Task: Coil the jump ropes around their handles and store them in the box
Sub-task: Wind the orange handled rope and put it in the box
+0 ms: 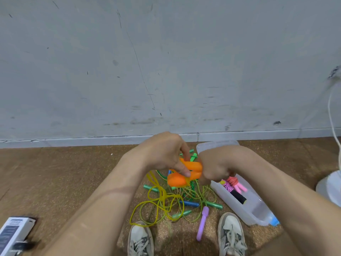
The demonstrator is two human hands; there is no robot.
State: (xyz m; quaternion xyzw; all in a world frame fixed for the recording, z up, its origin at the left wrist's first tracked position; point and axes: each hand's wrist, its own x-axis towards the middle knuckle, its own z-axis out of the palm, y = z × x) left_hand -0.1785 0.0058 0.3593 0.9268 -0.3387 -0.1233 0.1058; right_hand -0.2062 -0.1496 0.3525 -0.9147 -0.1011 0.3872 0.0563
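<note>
Left hand (163,154) around paired orange handles (193,166)

Both forearms extended forward, left hand (164,154) and right hand (215,167) close together — fingers (182,170) curled round orange handles (177,181)

Box (238,207) partly hidden; carton (14,231) cut off.

1. Loose ropes (173,200) and a purple handle (203,226) clutter the floor (64,172) ahead of 2 shoes (140,239).
2. The box (227,203) is open-topped; coiled ropes (233,183) fill its middle, the near end free.
3. Bare floor lies left.
</note>
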